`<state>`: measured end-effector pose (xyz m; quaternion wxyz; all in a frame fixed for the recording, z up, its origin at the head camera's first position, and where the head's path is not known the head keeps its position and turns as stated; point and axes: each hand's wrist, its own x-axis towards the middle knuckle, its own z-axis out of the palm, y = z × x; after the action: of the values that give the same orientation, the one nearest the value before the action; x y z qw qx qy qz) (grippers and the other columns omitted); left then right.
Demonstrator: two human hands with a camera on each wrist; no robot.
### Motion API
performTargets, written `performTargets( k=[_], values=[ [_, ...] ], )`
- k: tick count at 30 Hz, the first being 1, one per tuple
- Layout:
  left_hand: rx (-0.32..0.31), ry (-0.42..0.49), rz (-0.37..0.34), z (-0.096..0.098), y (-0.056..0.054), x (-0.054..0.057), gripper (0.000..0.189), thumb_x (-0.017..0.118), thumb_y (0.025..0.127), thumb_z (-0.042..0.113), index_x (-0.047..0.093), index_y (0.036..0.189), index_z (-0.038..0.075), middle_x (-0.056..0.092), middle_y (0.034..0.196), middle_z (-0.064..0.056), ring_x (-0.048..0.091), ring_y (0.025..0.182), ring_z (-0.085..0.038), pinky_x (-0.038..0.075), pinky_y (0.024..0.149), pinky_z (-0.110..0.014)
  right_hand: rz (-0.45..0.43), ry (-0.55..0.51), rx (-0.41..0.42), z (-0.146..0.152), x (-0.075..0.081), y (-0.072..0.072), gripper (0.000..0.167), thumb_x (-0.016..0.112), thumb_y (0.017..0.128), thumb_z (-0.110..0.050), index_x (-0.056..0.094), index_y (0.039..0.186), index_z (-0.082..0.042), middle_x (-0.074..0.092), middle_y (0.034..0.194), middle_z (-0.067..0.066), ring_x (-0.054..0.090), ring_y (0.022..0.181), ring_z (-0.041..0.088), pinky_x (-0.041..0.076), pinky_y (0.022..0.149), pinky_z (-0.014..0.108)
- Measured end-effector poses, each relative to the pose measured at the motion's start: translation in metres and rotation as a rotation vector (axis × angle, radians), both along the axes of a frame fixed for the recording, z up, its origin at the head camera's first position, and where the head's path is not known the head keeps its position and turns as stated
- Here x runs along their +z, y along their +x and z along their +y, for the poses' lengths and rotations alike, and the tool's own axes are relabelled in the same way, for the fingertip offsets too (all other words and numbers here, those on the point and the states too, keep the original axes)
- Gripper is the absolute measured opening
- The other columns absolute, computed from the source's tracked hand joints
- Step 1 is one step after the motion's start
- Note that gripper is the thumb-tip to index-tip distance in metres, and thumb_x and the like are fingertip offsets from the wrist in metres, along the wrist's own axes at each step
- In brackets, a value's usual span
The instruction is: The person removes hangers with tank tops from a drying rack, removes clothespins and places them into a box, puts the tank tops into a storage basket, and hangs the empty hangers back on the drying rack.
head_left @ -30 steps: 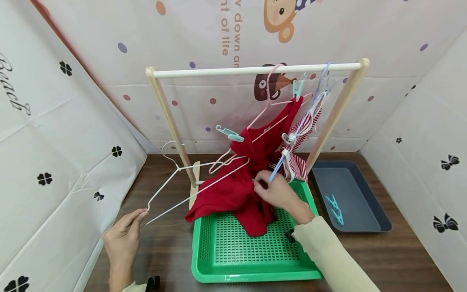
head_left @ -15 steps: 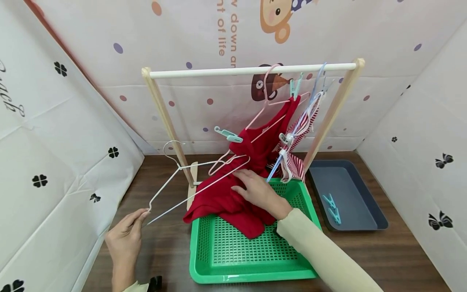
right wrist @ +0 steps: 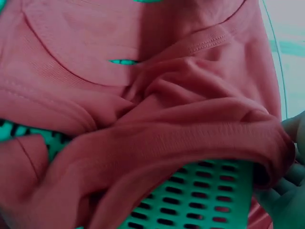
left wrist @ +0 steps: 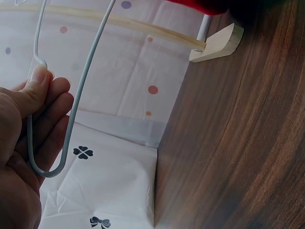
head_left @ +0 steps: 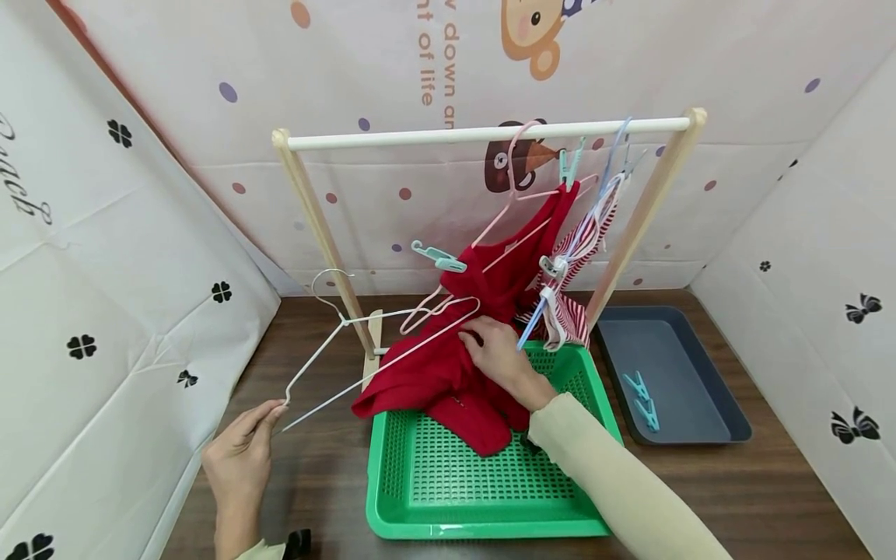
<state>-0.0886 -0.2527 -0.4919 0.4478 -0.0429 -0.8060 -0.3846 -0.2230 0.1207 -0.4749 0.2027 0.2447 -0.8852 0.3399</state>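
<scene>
My left hand point(head_left: 238, 451) pinches one end of a white clothes hanger point(head_left: 344, 321); the left wrist view shows thumb and fingers on its wire point(left wrist: 79, 93). The hanger's far end lies across loose red clothing point(head_left: 420, 381) draped over the back of a green basket point(head_left: 490, 530). My right hand point(head_left: 500, 358) is at this red clothing. At the right edge of the right wrist view its fingers hold a hemmed edge of the red cloth point(right wrist: 200, 138). Behind, a red sleeveless top point(head_left: 518, 241) hangs from a pink hanger point(head_left: 513, 167). Folds hide where the red pieces part.
A rack with a white bar point(head_left: 392, 140) stands behind the basket. Pale clothespins point(head_left: 442, 260) grip the red top. Right of it hangs red-and-white striped clothing point(head_left: 568, 320) with a blue hanger. A grey tray point(head_left: 700, 381) holds blue clothespins point(head_left: 642, 403).
My right hand has moved left from beside the blue hanger onto the red clothing, and its fingers have drawn in on the cloth. The left hand keeps its hold on the hanger.
</scene>
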Motion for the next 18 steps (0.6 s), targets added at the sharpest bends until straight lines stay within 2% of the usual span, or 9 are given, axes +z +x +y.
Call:
performTargets(
  k=[3,6,9,11,13,15,18],
  values=[
    [0.006,-0.003,-0.001,0.0,0.0,0.001,0.026,0.085,0.072,-0.021,0.082,0.092,-0.005,0.077,0.085,-0.02,0.063,0.091,0.02,0.045,0.077,-0.003,-0.006,-0.075,-0.049,0.002,0.004,-0.001,0.01,0.076,0.096,-0.01,0.078,0.104,-0.003,0.076,0.101,0.01,0.074,0.09,0.028,0.061,0.082,0.045],
    [0.011,-0.002,-0.003,0.0,0.0,0.001,0.025,0.085,0.073,-0.02,0.083,0.092,-0.004,0.077,0.084,-0.019,0.063,0.09,0.02,0.045,0.077,-0.003,-0.051,-0.209,-0.058,0.005,0.006,-0.001,0.009,0.074,0.097,-0.012,0.076,0.103,-0.006,0.076,0.101,0.007,0.072,0.09,0.026,0.059,0.081,0.043],
    [0.02,0.004,-0.005,0.0,0.0,0.002,0.025,0.085,0.074,-0.02,0.083,0.092,-0.004,0.077,0.083,-0.019,0.063,0.089,0.02,0.044,0.076,-0.003,-0.122,-0.346,-0.023,0.008,0.007,-0.001,0.007,0.07,0.098,-0.012,0.075,0.1,-0.009,0.076,0.097,0.003,0.068,0.087,0.02,0.056,0.078,0.037],
    [0.029,0.005,-0.009,0.001,0.0,0.002,0.024,0.086,0.073,-0.019,0.083,0.092,-0.004,0.077,0.083,-0.019,0.063,0.089,0.021,0.044,0.076,-0.003,-0.158,-0.39,0.023,0.01,0.007,-0.001,0.01,0.065,0.097,-0.008,0.075,0.094,-0.01,0.074,0.09,-0.001,0.064,0.08,0.018,0.053,0.074,0.034],
    [0.033,0.006,-0.012,0.001,0.0,0.003,0.024,0.086,0.073,-0.019,0.083,0.092,-0.004,0.077,0.083,-0.018,0.063,0.088,0.021,0.044,0.076,-0.003,-0.174,-0.35,0.068,0.011,0.007,-0.002,0.016,0.062,0.096,-0.005,0.072,0.086,-0.014,0.07,0.082,-0.006,0.059,0.073,0.015,0.049,0.07,0.031],
    [0.034,0.009,-0.013,0.001,0.0,0.003,0.024,0.086,0.073,-0.019,0.083,0.092,-0.004,0.078,0.084,-0.018,0.063,0.088,0.021,0.044,0.076,-0.003,-0.141,-0.247,0.111,0.01,0.007,-0.002,0.023,0.062,0.096,-0.005,0.065,0.077,-0.017,0.062,0.075,-0.009,0.053,0.068,0.012,0.046,0.067,0.029],
    [0.032,0.015,-0.008,0.001,-0.001,0.003,0.024,0.086,0.073,-0.02,0.083,0.092,-0.004,0.077,0.084,-0.019,0.063,0.088,0.021,0.045,0.075,-0.003,-0.055,-0.081,0.15,0.005,0.007,-0.002,0.025,0.07,0.1,-0.013,0.06,0.077,-0.018,0.058,0.079,-0.007,0.053,0.074,0.013,0.048,0.07,0.031]
  ],
)
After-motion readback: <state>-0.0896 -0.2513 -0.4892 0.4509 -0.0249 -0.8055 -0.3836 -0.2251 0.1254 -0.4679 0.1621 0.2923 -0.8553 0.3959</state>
